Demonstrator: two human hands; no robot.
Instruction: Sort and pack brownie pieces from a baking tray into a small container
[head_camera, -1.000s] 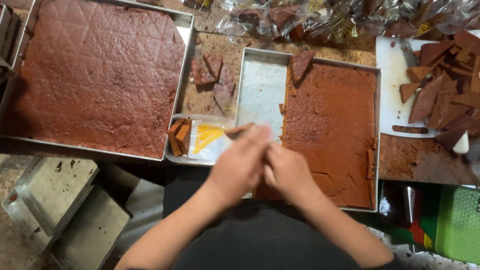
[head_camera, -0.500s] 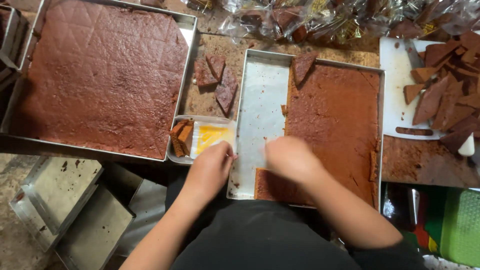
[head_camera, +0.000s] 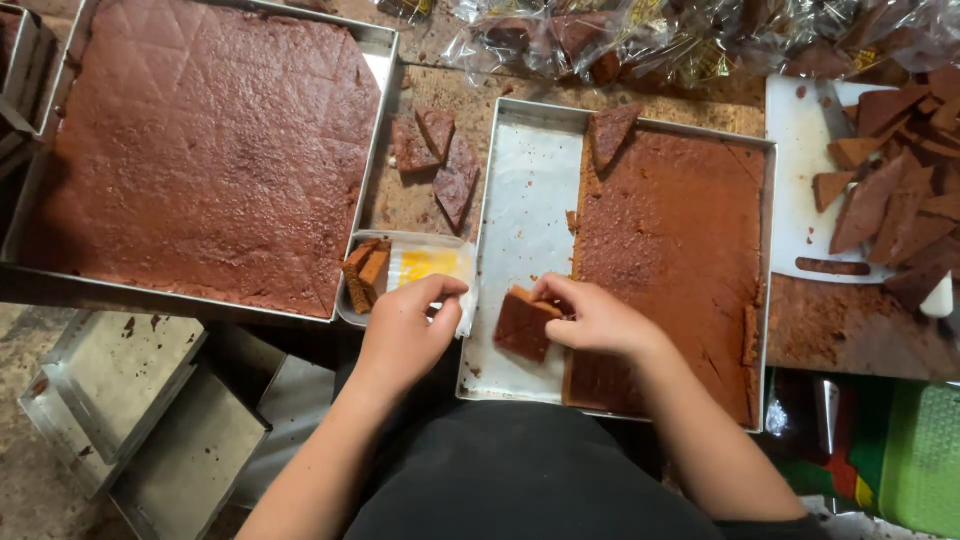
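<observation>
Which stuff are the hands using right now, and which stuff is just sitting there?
In use:
- right hand holding a cut cake piece
- left hand at the small clear container
- part-emptied cake tray

Just sitting:
- full cake tray
- offcuts on the white board
- empty tins

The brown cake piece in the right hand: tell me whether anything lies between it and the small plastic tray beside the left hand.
Only the left hand and the metal tray's rim lie between the cake piece, held by the right hand, and the small plastic tray.
</observation>
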